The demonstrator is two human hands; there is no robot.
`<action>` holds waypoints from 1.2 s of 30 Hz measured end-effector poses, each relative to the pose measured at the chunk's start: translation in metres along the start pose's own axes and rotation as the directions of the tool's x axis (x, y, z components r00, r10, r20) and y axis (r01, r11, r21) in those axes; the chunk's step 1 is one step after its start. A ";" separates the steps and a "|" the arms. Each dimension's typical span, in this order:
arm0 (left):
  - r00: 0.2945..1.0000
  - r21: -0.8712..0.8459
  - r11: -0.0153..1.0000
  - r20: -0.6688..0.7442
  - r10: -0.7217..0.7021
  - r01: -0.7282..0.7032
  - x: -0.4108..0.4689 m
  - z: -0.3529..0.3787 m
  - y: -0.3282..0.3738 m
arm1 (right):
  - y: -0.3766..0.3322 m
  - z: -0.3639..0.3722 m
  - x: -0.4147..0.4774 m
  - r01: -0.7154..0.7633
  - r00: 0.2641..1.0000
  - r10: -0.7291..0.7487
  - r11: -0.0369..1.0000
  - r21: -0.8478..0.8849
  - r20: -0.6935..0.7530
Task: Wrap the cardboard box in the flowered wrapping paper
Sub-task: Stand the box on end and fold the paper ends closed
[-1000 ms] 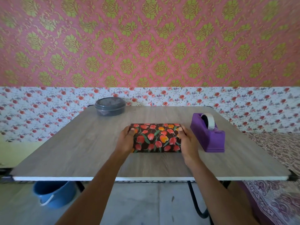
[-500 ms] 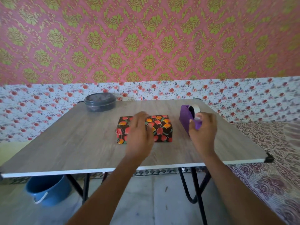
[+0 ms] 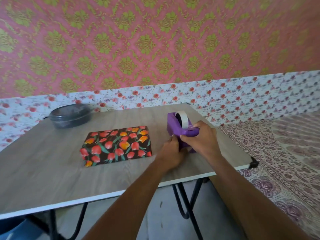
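**Task item.** The box [image 3: 116, 146] lay flat on the table [image 3: 43, 170], left of the table's centre. The paper [image 3: 103, 144], dark with red and orange tulips, covered every visible face. Both hands were apart from the box, to its right.

**Dispenser.** The purple dispenser [image 3: 174, 126] stood on the table to the right of the box, near it but not touching. The tape roll [image 3: 183, 119] sat upright in the dispenser's cradle.

**Right hand.** The right hand [image 3: 203, 141] gripped the near end of the dispenser from the right. Its fingers were curled over the top and down the near face.

**Left hand.** The left hand [image 3: 170, 154] lay against the near left side of the dispenser. Its fingers were curled and bunched together, with the tips close beside the right hand's fingertips. Whether they pinched a tape end or only pressed on the dispenser could not be told.

**Surroundings.**
- A dark, round, lidded container [image 3: 69, 116] stood at the far left corner of the table, well apart from the box.
- The table had a wood-grain top, a white edge and black legs.
- A patterned cloth [image 3: 285, 153] lay to the right of the table.
- The wall [image 3: 155, 40] behind was pink and green above, with a white flowered band below.
- A blue object [image 3: 12, 233], mostly cut off, showed under the table's near left corner.
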State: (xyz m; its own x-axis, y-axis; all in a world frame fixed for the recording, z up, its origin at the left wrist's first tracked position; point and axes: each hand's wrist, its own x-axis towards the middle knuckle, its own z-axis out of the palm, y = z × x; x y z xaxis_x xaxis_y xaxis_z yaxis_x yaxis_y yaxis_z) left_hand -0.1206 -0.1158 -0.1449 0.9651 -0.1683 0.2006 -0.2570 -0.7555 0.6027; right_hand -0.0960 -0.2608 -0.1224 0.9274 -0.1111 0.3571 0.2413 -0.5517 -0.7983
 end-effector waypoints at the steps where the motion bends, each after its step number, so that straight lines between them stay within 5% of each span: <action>1: 1.000 0.027 1.000 0.017 -0.008 0.008 0.006 0.006 0.002 | 0.005 -0.007 0.001 0.003 1.000 -0.003 1.000 -0.021 -0.003; 9: 0.997 0.278 0.961 0.071 -0.038 0.017 0.036 0.050 0.039 | 0.046 -0.054 0.018 -0.022 0.997 0.005 0.973 -0.228 -0.073; 13: 0.996 0.290 0.957 0.069 -0.055 0.033 0.039 0.053 0.042 | 0.049 -0.056 0.024 -0.022 0.999 0.016 0.968 -0.251 -0.029; 16: 0.999 0.144 0.990 0.048 -0.004 -0.003 0.033 0.046 0.042 | 0.041 -0.060 0.018 0.050 0.998 -0.062 0.952 -0.303 -0.027; 20: 0.988 -0.031 0.996 -0.137 0.077 -0.082 0.001 0.022 0.035 | 0.018 -0.060 -0.005 0.168 0.950 -0.251 0.914 -0.371 -0.188; 25: 0.894 0.153 0.951 -0.328 0.306 -0.269 -0.062 -0.024 0.010 | -0.025 -0.032 -0.040 0.260 0.908 -0.339 0.916 -0.305 -0.245; 28: 0.766 0.306 0.930 -0.542 0.346 -0.203 -0.096 -0.058 -0.012 | -0.050 -0.001 -0.060 0.274 0.937 -0.309 0.940 -0.203 -0.165; 30: 0.722 0.359 0.933 -0.647 0.244 0.006 -0.113 -0.083 -0.035 | -0.066 0.024 -0.069 0.261 0.957 -0.277 0.952 -0.159 -0.088; 33: 0.704 0.117 0.920 -0.682 -0.199 0.373 -0.131 -0.116 -0.071 | -0.085 0.060 -0.079 0.217 0.974 -0.211 0.974 -0.065 0.087; 36: 0.751 -0.110 0.922 -0.548 -0.369 0.372 -0.142 -0.135 -0.097 | -0.094 0.087 -0.088 0.153 0.949 -0.150 0.988 0.013 0.279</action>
State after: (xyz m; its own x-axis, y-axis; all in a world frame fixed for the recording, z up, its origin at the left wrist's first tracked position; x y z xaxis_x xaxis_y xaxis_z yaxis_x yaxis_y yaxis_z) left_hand -0.2397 0.0666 -0.1273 0.7920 0.4991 0.3517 0.1169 -0.6892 0.7150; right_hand -0.1753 -0.1271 -0.1215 0.9231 0.2079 0.3235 0.3838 -0.5515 -0.7407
